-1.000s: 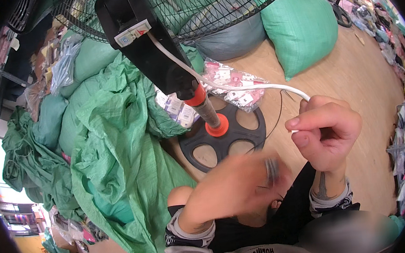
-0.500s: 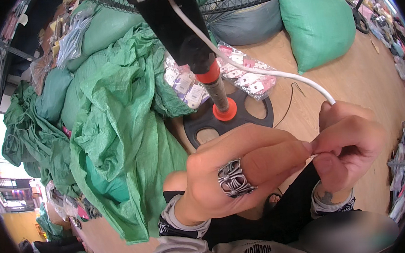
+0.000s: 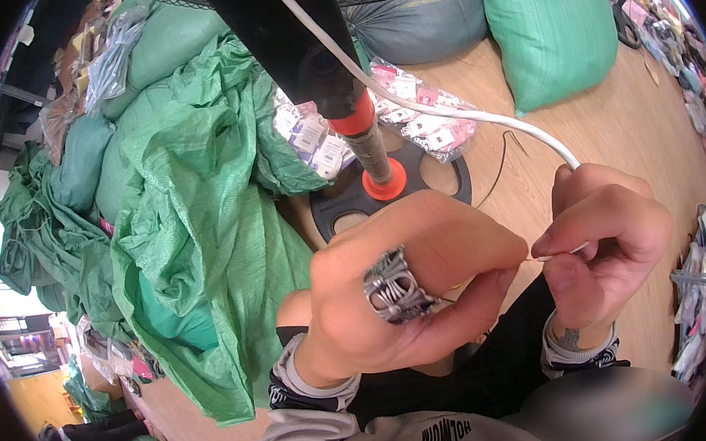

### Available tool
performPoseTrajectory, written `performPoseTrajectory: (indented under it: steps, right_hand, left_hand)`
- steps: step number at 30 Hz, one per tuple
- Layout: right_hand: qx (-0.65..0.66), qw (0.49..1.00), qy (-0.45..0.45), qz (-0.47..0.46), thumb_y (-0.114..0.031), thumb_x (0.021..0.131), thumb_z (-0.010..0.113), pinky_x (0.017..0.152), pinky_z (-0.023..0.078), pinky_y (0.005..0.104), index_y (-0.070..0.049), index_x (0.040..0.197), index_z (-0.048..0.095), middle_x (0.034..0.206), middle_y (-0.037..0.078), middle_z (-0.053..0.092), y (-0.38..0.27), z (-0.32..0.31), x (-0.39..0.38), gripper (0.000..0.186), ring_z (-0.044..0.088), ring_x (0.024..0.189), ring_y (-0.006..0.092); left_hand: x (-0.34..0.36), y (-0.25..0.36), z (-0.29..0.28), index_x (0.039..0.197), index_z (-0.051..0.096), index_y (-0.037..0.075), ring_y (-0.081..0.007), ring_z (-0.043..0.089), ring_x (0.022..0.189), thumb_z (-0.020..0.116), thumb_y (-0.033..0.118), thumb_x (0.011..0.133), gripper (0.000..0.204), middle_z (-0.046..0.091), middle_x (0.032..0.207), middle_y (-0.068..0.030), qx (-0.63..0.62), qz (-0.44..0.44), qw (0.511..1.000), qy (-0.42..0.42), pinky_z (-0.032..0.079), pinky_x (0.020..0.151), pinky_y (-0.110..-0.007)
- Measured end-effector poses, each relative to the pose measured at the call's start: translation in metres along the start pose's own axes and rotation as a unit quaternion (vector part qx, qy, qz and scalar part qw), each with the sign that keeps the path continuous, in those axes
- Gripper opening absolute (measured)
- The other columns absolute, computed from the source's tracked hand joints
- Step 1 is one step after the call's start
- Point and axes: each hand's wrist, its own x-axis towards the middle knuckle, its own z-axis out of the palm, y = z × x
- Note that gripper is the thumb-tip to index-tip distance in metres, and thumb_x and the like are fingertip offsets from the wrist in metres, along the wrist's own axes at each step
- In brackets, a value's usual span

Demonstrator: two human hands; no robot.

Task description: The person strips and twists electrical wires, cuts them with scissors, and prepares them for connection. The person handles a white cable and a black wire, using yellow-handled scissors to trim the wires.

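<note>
A thick white cable (image 3: 478, 115) runs down from the black fan stand (image 3: 291, 45) to my right hand (image 3: 615, 235). That hand is closed, and a thin white wire (image 3: 575, 249) shows between its thumb and forefinger. My left hand (image 3: 401, 292), with a wide silver ring (image 3: 397, 288) on a finger, pinches the wire's end. A short, thin orange-brown bit spans the small gap between the two hands' fingertips. What lies deeper inside my left fingers is mostly hidden.
The fan's round black base (image 3: 344, 209) stands on the wooden floor just beyond my hands. Crumpled green sacks (image 3: 199, 192) lie at left, a full green sack (image 3: 551, 31) at far right. Clear packets (image 3: 437, 125) rest by the base. Racks of packaged goods (image 3: 703, 291) line the right.
My fingertips stay close together, and more thin white wire shows between my right thumb and forefinger. My left thumb and fingers have shifted apart slightly. The view has tilted a little.
</note>
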Motion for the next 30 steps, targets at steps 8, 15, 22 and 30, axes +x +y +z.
performPoseTrajectory:
  steps: [8, 15, 22, 30]
  right_hand:
    - [0.037, 0.999, -0.023, -0.006, -0.019, 0.074, 0.071, 0.042, 0.023, 0.0227, -0.001, 0.070, 0.058, 0.055, -0.002, 0.044, 0.007, -0.004, 0.002, 0.023, 0.033, 0.044, 0.0062]
    - [0.025, 0.999, -0.026, 0.001, -0.018, 0.075, 0.070, 0.043, 0.024, 0.0233, -0.001, 0.070, 0.057, 0.055, -0.002, 0.041, 0.009, -0.002, 0.004, 0.022, 0.033, 0.045, 0.0071]
    - [-0.012, 0.997, -0.048, 0.056, -0.006, 0.081, 0.064, 0.048, 0.030, 0.0240, 0.002, 0.074, 0.059, 0.061, 0.006, 0.053, 0.018, 0.008, 0.004, 0.011, 0.043, 0.053, 0.0112]
    - [-0.086, 0.993, -0.050, -0.069, 0.005, 0.068, 0.070, 0.054, 0.038, 0.0286, 0.001, 0.078, 0.063, 0.073, 0.008, 0.061, 0.056, 0.012, 0.001, 0.013, 0.051, 0.059, 0.0173]
  left_hand:
    - [0.006, 0.002, 0.008, 0.085, 0.067, -0.003, -0.0169, 0.059, 0.058, 0.072, -0.008, 0.063, 0.023, 0.065, 0.075, -0.0123, 0.000, -0.014, 0.998, 0.055, 0.044, 0.051, -0.025]
    - [0.002, -0.005, 0.007, 0.081, 0.069, 0.001, -0.0160, 0.059, 0.058, 0.072, -0.011, 0.062, 0.022, 0.064, 0.074, -0.0105, 0.079, 0.023, 0.996, 0.035, 0.042, 0.048, -0.023]
    - [0.000, -0.017, 0.014, 0.082, 0.066, 0.004, -0.0173, 0.057, 0.059, 0.071, -0.007, 0.063, 0.023, 0.058, 0.076, -0.0056, 0.166, -0.016, 0.984, 0.071, 0.045, 0.053, -0.025]
    - [-0.008, -0.026, 0.017, 0.082, 0.063, 0.004, -0.0095, 0.053, 0.053, 0.071, -0.007, 0.067, 0.021, 0.056, 0.070, -0.0020, 0.154, -0.115, 0.977, 0.093, 0.042, 0.048, -0.022]
